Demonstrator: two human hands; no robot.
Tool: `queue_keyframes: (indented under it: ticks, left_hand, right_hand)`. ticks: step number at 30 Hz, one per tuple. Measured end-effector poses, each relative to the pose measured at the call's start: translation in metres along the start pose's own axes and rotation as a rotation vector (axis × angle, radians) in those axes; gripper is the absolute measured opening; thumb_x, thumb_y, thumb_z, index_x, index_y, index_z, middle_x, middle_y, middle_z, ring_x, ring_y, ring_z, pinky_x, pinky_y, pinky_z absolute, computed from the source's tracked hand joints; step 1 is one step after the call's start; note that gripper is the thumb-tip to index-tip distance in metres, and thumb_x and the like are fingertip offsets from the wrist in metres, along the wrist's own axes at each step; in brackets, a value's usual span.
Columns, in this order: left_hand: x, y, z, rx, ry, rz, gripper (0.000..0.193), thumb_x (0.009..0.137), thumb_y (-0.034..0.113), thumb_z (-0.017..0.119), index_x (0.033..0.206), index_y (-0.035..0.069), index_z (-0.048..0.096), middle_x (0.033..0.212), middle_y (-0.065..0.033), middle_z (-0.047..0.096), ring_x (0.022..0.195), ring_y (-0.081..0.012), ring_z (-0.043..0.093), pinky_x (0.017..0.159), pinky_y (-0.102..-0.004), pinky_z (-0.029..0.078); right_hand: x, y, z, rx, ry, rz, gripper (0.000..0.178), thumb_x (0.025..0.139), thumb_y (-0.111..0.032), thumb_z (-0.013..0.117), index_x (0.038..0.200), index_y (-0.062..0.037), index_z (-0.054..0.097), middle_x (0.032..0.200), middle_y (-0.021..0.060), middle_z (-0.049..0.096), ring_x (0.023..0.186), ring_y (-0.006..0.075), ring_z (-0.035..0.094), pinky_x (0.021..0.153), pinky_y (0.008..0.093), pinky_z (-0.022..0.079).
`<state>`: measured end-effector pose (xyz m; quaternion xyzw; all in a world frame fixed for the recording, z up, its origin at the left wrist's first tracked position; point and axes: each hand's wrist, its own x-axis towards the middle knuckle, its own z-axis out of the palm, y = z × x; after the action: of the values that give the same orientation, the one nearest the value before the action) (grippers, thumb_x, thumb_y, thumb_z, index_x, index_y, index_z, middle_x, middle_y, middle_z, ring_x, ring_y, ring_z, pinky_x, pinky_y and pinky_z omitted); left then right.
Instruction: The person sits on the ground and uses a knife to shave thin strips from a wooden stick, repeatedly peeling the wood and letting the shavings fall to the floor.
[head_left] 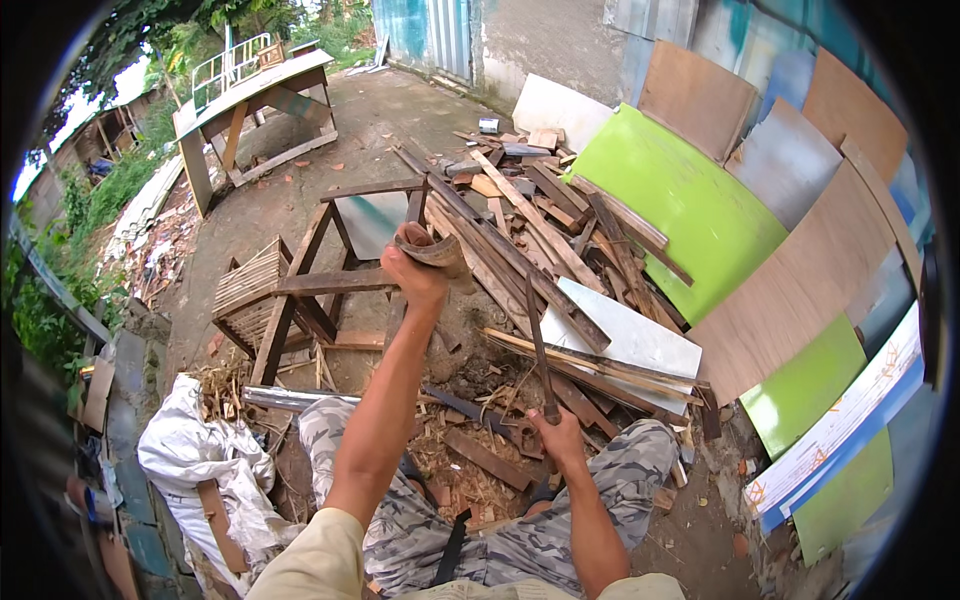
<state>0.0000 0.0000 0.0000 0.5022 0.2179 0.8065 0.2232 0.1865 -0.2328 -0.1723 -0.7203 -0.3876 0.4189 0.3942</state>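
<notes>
My left hand [418,272] is raised in front of me, its fingers wrapped round a short, curved brown piece [446,257] like a split length of bamboo or husk. Low over my right knee, my right hand [561,438] grips a long, narrow, dark metal tool [538,345], which points up and away from me; its exact kind is unclear. Behind my left hand stands a dark wooden frame [300,250] with a slatted part [252,290] at its left. Between my knees lie wood chips, straw and a short brown plank [487,459].
A heap of loose planks [540,225] fills the ground ahead and to the right. Lime-green [680,190] and brown panels [800,290] lean along the right wall. White cloth sacking [205,445] lies at my left. Farther off stands a wooden table [262,100].
</notes>
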Motion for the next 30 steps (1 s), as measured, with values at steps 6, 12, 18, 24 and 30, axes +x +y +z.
queue_keyframes:
  ticks: [6, 12, 18, 24, 30]
  left_hand:
    - [-0.038, -0.032, -0.007, 0.074, -0.182, -0.081, 0.071, 0.095, 0.071, 0.022, 0.065, 0.006, 0.028, 0.063, 0.0002, 0.028, 0.059, -0.0114, 0.025, 0.056, -0.0316, 0.018]
    - [-0.076, -0.026, -0.022, 0.044, -0.228, 0.025, 0.049, 0.092, 0.040, 0.048, 0.065, 0.005, 0.027, 0.062, 0.0005, 0.029, 0.058, -0.0109, 0.026, 0.053, -0.0302, 0.018]
    - [-0.098, -0.007, -0.031, 0.316, -0.365, 0.271, 0.053, 0.096, 0.042, 0.050, 0.064, 0.005, 0.030, 0.059, -0.0059, 0.030, 0.052, -0.0228, 0.030, 0.050, -0.0336, 0.023]
    - [-0.107, 0.014, -0.052, 0.234, -0.555, 0.183, 0.074, 0.095, 0.070, 0.034, 0.065, 0.003, 0.042, 0.061, -0.0089, 0.040, 0.054, -0.0273, 0.041, 0.051, -0.0366, 0.032]
    - [-0.095, 0.036, -0.057, 0.279, 0.118, -0.145, 0.047, 0.099, 0.043, 0.054, 0.075, 0.003, 0.056, 0.070, 0.0004, 0.050, 0.058, -0.0111, 0.044, 0.053, -0.0270, 0.036]
  right_hand:
    - [-0.008, -0.009, 0.002, -0.088, 0.045, -0.071, 0.041, 0.085, -0.042, 0.073, 0.081, -0.0024, 0.064, 0.059, 0.0039, 0.059, 0.056, 0.0182, 0.058, 0.057, 0.0356, 0.044]
    - [-0.027, -0.035, 0.009, 0.080, 0.079, -0.204, 0.037, 0.088, -0.038, 0.072, 0.086, -0.0027, 0.064, 0.059, 0.0004, 0.055, 0.051, 0.0127, 0.052, 0.052, 0.0319, 0.042]
    - [-0.052, -0.131, 0.014, 0.444, 0.041, -0.340, 0.036, 0.088, -0.025, 0.076, 0.111, -0.0023, 0.061, 0.064, -0.0022, 0.056, 0.049, 0.0065, 0.049, 0.046, 0.0226, 0.039]
    - [-0.048, -0.162, 0.023, 0.573, -0.048, -0.304, 0.035, 0.085, -0.021, 0.079, 0.106, 0.0003, 0.060, 0.065, -0.0002, 0.055, 0.048, 0.0078, 0.048, 0.045, 0.0247, 0.040]
    - [-0.040, -0.151, 0.019, 0.637, -0.047, -0.277, 0.030, 0.086, -0.019, 0.078, 0.099, 0.0003, 0.060, 0.066, 0.0016, 0.055, 0.047, 0.0090, 0.046, 0.044, 0.0256, 0.040]
